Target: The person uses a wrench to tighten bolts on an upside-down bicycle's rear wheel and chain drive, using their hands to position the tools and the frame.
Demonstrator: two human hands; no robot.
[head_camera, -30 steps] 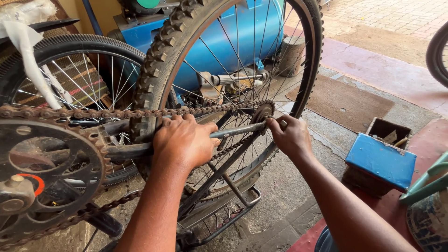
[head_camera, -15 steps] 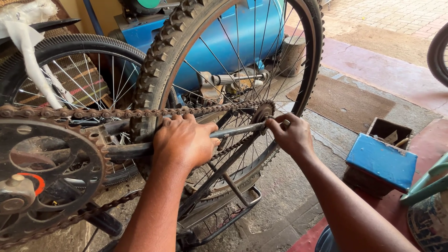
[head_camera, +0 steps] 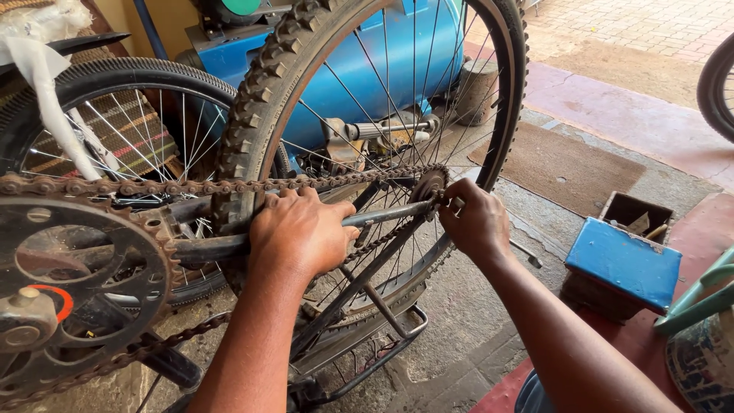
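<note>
Filling the near-left corner, the big chainring carries a rusty chain back toward the rear wheel. Left hand has its grip clamped around the frame stay; right hand pinches closed at the rear sprocket. Farther right, a blue box sits on the floor.

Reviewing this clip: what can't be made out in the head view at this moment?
- Right hand: its fingertips hide whatever it touches at the small rear sprocket.
- Left hand: covers the grey metal frame tube beneath its palm.
- Large black front chainring: cut off by the left edge.
- Open blue metal box: contents too small to identify.
</note>
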